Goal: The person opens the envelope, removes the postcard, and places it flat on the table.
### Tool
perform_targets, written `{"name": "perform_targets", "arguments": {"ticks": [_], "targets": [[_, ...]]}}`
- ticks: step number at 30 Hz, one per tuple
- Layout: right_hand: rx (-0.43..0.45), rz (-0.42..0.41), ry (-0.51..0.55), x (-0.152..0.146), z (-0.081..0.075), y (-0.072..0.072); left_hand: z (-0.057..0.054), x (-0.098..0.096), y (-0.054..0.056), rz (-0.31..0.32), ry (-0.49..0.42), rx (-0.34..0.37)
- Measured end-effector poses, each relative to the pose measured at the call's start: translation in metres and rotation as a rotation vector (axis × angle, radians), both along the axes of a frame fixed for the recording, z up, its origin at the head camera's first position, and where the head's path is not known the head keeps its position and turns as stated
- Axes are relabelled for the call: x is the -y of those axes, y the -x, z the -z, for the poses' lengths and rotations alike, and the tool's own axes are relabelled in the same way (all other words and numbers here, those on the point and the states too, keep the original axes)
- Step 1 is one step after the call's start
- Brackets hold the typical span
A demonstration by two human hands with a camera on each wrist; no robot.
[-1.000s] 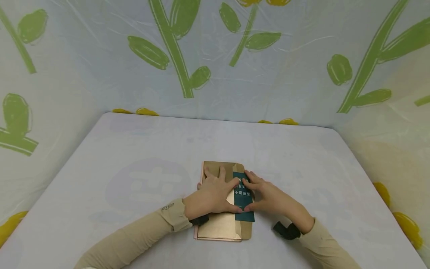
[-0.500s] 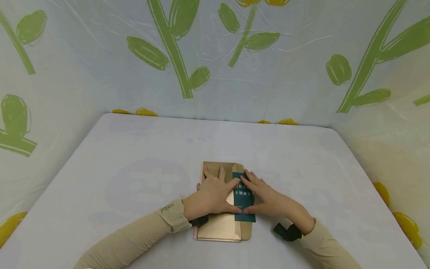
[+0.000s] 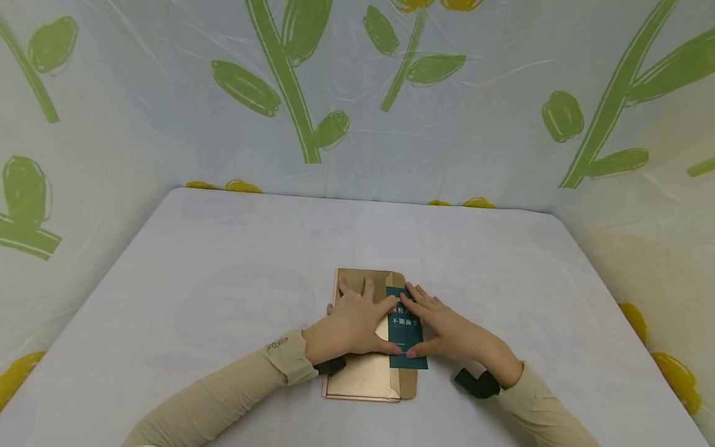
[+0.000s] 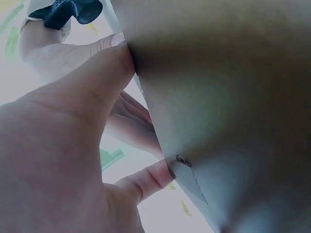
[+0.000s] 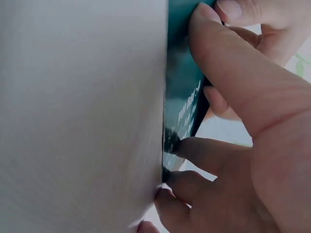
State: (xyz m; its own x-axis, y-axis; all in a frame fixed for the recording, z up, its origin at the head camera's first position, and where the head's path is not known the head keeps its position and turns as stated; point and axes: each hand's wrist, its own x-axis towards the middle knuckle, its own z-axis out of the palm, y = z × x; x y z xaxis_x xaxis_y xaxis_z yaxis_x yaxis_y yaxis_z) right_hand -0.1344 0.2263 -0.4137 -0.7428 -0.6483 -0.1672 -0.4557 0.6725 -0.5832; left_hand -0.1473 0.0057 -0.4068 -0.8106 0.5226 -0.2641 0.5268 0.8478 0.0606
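A gold envelope (image 3: 363,379) lies on the table in the head view, its flap (image 3: 409,388) folded out to the right. From the envelope's right side shows a dark teal card (image 3: 406,338) with white characters, lying over the flap. My left hand (image 3: 357,323) rests on the envelope, fingers spread, thumb and index tips at the card's left edge. My right hand (image 3: 449,326) touches the card's face with thumb and fingertips. In the right wrist view the thumb (image 5: 218,43) lies on the card (image 5: 182,92) and other fingertips are at its border.
A white-covered table (image 3: 251,248) surrounds the envelope, with a leaf-patterned cloth wall (image 3: 475,136) behind and at the sides. Black wrist devices sit under both wrists, the right one (image 3: 477,383) standing out beside the cuff. A pinkish edge (image 3: 336,282) shows along the envelope's left side.
The teal card has slid slightly to the right, with more of it showing beyond the flap. My right thumb has shifted a little right with it; my left hand stays in place.
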Motion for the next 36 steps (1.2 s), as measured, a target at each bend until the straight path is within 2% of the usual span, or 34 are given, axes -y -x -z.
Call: {"name": "perform_targets", "arguments": {"ticks": [11,18,25,32,36], "targets": [[0.118,0.058,0.005,-0.006,-0.007,0.001,0.001,0.001,0.002,0.037,0.009,-0.022],[0.152,0.095,-0.011,-0.011,-0.011,0.003,0.001,0.001,0.002,0.034,-0.013,-0.024],[0.146,0.1,-0.018,-0.012,-0.011,0.004,0.0,0.0,0.001,0.018,-0.007,-0.011],[0.105,0.012,-0.037,-0.01,-0.009,0.002,0.001,0.0,0.0,0.011,0.005,-0.009],[0.064,0.007,-0.067,-0.008,-0.009,0.001,0.0,0.0,0.001,0.006,0.002,0.001]]}}
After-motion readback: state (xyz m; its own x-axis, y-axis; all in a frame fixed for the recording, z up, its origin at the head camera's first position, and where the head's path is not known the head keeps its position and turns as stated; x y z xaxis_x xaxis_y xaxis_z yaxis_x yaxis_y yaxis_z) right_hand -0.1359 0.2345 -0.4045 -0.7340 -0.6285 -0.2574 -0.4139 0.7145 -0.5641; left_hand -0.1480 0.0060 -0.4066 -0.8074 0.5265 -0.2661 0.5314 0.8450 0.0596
